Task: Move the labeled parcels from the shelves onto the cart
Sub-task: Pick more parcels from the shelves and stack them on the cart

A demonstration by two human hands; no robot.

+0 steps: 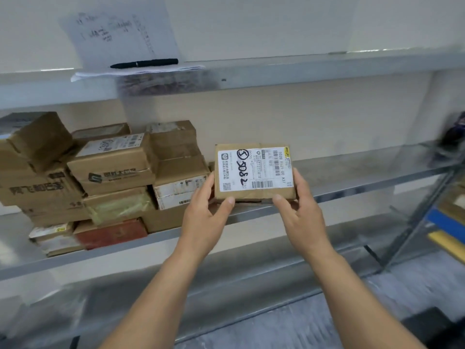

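1. Gripping the parcel (254, 172) at frame centre, left hand (203, 222) and right hand (302, 217) pinch its side edges between thumb and fingers (208, 183).
2. Parcel hangs over the shelf (352, 170) edge, right of boxes (113, 172).

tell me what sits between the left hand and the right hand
In the head view, a labeled cardboard parcel lies between them; the left hand grips its left edge, the right hand its right edge.
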